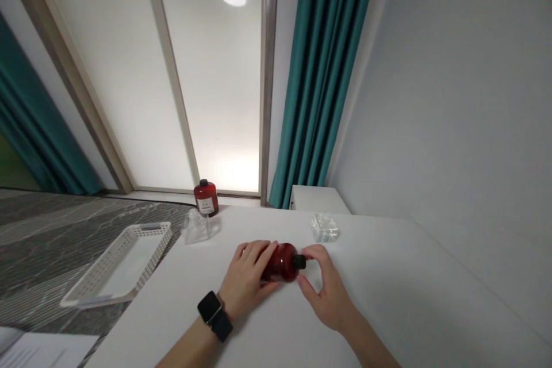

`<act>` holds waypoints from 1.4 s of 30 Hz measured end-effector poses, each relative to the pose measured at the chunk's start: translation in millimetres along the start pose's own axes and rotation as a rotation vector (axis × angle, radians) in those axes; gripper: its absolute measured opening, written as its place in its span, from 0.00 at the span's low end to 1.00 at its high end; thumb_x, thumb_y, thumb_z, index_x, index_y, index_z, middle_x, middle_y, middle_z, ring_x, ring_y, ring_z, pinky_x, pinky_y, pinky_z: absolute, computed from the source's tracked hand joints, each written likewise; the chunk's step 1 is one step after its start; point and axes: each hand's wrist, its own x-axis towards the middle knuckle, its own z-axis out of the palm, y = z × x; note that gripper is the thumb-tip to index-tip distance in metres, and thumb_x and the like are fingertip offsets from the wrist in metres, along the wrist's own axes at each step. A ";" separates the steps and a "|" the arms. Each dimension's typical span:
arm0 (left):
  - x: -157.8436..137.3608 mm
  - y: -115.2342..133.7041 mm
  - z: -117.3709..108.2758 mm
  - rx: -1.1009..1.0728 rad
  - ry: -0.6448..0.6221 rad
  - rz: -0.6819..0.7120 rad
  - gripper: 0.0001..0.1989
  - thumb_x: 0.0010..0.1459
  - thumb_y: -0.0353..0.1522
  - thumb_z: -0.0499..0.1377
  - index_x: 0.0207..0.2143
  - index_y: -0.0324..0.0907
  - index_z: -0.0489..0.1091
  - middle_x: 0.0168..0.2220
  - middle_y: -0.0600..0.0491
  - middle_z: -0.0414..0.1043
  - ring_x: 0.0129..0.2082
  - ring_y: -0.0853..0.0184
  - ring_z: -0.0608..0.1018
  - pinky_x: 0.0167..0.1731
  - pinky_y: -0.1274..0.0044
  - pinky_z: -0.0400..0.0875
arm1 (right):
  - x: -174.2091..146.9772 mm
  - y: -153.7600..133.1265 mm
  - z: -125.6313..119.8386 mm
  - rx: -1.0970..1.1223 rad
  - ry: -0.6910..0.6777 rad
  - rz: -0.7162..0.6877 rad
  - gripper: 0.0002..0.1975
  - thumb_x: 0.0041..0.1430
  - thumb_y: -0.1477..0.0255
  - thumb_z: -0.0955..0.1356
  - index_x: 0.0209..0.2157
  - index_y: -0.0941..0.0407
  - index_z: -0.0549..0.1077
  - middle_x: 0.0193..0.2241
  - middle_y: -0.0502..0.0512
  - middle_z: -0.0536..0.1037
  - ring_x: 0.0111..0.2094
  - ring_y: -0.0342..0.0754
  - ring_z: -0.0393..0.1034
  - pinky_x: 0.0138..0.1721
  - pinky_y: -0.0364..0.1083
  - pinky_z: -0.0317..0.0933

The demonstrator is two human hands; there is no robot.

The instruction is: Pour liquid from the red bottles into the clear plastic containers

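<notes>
A dark red bottle (282, 263) with a black cap (299, 261) lies on its side over the white table, its cap pointing right. My left hand (248, 270), a black watch on its wrist, is wrapped around the bottle's body from the left. At the cap end is my right hand (325, 287), thumb and forefinger curved apart on either side of the cap. I cannot tell whether those fingertips touch the bottle. The palm of the left hand hides the bottle's base. Behind the bottle, a clear faceted glass piece (325, 228) sits on the table.
A second red bottle (206, 198) with a white label stands upright at the far left corner, a clear glass or plastic object (196, 227) before it. A white perforated basket (146, 229) lies left of the table (267, 333). Printed paper (52, 349) is at lower left.
</notes>
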 end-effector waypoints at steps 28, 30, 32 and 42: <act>1.1 6.6 -0.4 -0.001 -0.020 0.019 0.34 0.56 0.36 0.65 0.61 0.41 0.56 0.52 0.41 0.70 0.50 0.53 0.72 0.51 0.60 0.63 | 0.7 -4.1 -2.4 -0.074 0.079 -0.020 0.15 0.58 0.77 0.61 0.47 0.54 0.64 0.37 0.56 0.70 0.39 0.51 0.67 0.41 0.50 0.65; 1.1 6.6 -0.3 0.003 -0.015 0.018 0.34 0.55 0.36 0.66 0.61 0.40 0.57 0.52 0.41 0.70 0.50 0.53 0.72 0.51 0.61 0.63 | 0.1 -2.9 -2.5 -0.104 0.057 0.025 0.12 0.60 0.75 0.62 0.46 0.54 0.65 0.33 0.53 0.70 0.34 0.49 0.67 0.36 0.48 0.65; 1.0 6.4 0.0 0.002 -0.014 0.020 0.34 0.55 0.37 0.66 0.61 0.41 0.57 0.52 0.42 0.70 0.50 0.53 0.72 0.51 0.61 0.63 | -0.1 -1.8 -2.1 -0.117 0.030 0.084 0.06 0.62 0.74 0.62 0.42 0.53 0.66 0.28 0.50 0.68 0.28 0.47 0.65 0.30 0.45 0.63; 0.1 7.7 2.3 -0.027 -0.019 0.007 0.35 0.55 0.37 0.66 0.62 0.42 0.56 0.52 0.41 0.69 0.50 0.53 0.72 0.51 0.60 0.63 | -6.8 0.2 3.8 -0.083 0.071 0.202 0.13 0.63 0.70 0.62 0.50 0.55 0.61 0.34 0.54 0.73 0.32 0.49 0.69 0.35 0.47 0.67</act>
